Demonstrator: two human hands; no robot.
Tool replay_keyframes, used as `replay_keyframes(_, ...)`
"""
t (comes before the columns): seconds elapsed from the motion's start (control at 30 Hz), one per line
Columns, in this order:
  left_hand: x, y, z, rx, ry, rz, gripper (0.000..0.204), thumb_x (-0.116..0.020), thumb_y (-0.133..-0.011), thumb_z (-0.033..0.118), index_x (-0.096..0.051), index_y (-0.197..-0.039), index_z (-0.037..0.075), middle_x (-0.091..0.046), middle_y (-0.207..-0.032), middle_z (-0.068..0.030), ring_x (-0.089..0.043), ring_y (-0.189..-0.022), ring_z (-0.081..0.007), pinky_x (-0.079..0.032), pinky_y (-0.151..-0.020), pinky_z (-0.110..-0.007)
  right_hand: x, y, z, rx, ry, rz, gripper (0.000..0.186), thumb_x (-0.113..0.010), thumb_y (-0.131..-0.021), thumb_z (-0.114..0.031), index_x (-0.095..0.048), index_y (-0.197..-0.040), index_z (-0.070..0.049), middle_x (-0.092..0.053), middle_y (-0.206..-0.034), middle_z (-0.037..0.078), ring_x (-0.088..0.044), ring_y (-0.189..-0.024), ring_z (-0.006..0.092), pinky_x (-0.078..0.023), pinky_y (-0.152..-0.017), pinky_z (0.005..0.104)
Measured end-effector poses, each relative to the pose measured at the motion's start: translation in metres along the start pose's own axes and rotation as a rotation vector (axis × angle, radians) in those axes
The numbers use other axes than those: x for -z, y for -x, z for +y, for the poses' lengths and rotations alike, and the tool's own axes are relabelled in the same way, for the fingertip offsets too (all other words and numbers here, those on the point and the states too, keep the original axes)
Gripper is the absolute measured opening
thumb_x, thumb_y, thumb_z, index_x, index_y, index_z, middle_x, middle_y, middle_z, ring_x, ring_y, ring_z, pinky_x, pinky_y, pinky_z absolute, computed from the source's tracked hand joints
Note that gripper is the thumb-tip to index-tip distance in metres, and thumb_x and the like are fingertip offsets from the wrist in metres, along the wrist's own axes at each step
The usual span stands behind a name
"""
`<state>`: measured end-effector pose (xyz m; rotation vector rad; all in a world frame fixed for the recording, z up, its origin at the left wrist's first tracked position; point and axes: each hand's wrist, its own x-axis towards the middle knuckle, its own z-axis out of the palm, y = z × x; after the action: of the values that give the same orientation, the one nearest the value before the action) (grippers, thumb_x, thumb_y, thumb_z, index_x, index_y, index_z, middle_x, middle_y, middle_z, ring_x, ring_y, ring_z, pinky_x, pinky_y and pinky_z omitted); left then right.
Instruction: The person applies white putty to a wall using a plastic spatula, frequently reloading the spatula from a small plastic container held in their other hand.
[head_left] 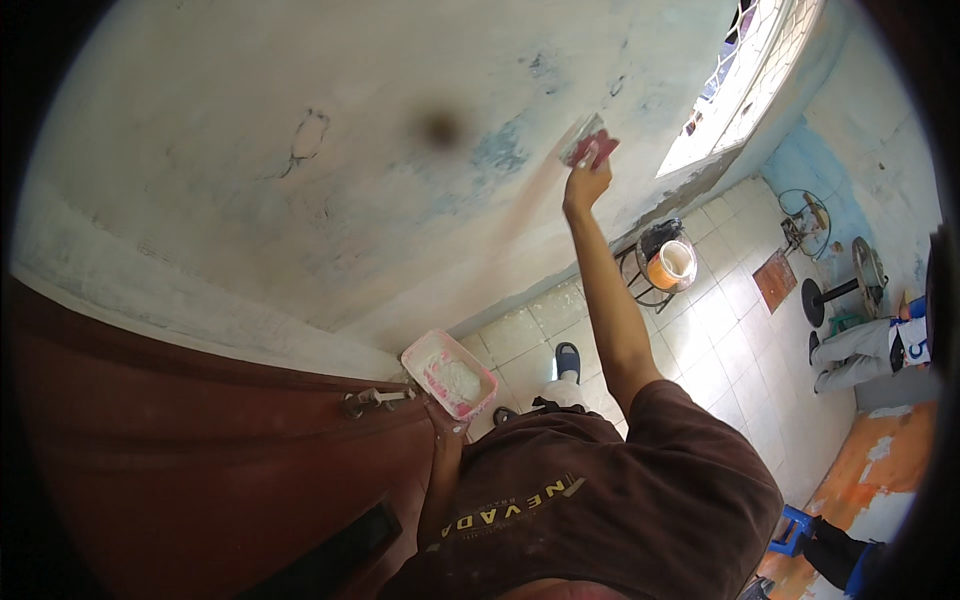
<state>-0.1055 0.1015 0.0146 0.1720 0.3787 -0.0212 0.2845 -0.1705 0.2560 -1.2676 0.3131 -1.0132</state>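
From the head view, our right hand [586, 186] is raised with fingers clenched around a red-handled putty knife [588, 146], blade against the pale wall [300, 130]. Our left hand [444, 418] grips a pink tray [449, 373] of white filler near the brown door [180, 450].

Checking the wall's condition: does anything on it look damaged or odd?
Yes. The wall is patchy, with blue paint remnants and a dark spot left of the scraper that the right hand presses to it. The left hand holds a pink tray.
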Motion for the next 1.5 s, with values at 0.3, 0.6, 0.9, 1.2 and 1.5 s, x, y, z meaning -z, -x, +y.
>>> replay_keyframes(0.3,-0.029,0.000,0.007,-0.070,-0.050,0.003,0.065,-0.051,-0.096,0.060,-0.049,-0.145,0.016,-0.055,-0.144,-0.0084,-0.054,-0.130,-0.0355,-0.044,-0.108,-0.058,-0.122,0.138,-0.152,0.718,0.096,-0.076,0.036,-0.068,-0.096,-0.016,-0.065,-0.130,-0.005,-0.062,-0.083,0.010,-0.058,-0.074,0.0271,-0.045,-0.067,0.0411)
replay_keyframes(0.6,-0.040,-0.026,-0.007,-0.042,-0.021,-0.068,0.069,-0.054,-0.094,0.060,-0.046,-0.148,0.018,-0.051,-0.148,-0.0105,-0.050,-0.134,-0.0391,-0.041,-0.109,-0.064,-0.050,0.182,-0.075,0.437,-0.257,-0.893,0.039,-0.058,-0.084,0.012,-0.069,-0.117,-0.005,-0.071,-0.105,0.012,-0.069,-0.099,0.0276,-0.055,-0.081,0.0387)
replay_keyframes(0.9,-0.018,-0.027,-0.013,-0.003,0.039,-0.114,0.074,-0.058,-0.092,0.060,-0.043,-0.152,0.019,-0.048,-0.151,-0.0126,-0.046,-0.138,-0.0427,-0.039,-0.110,-0.070,-0.023,0.023,-0.003,-0.086,0.117,-0.102,0.033,-0.055,-0.104,-0.023,-0.067,-0.125,0.002,-0.072,-0.096,0.013,-0.068,-0.089,0.0226,-0.053,-0.080,0.0344)
replay_keyframes(1.2,-0.034,0.015,-0.005,-0.203,-0.015,0.014,0.064,-0.053,-0.096,0.059,-0.050,-0.144,0.017,-0.056,-0.142,-0.0090,-0.054,-0.130,-0.0348,-0.045,-0.107,-0.059,-0.113,0.290,-0.090,0.601,0.098,-0.669,0.064,-0.066,-0.079,-0.001,-0.055,-0.142,-0.010,-0.058,-0.130,0.016,-0.053,-0.121,0.0371,-0.038,-0.100,0.0530)
replay_keyframes(1.5,-0.033,0.027,-0.012,-0.162,0.027,-0.001,0.058,-0.052,-0.099,0.058,-0.054,-0.138,0.015,-0.062,-0.135,-0.0060,-0.060,-0.124,-0.0290,-0.050,-0.106,-0.050,-0.005,0.246,0.023,0.120,-0.176,-0.762,0.043,-0.054,-0.088,0.007,-0.064,-0.129,-0.003,-0.068,-0.116,0.016,-0.066,-0.107,0.0296,-0.051,-0.092,0.0389)
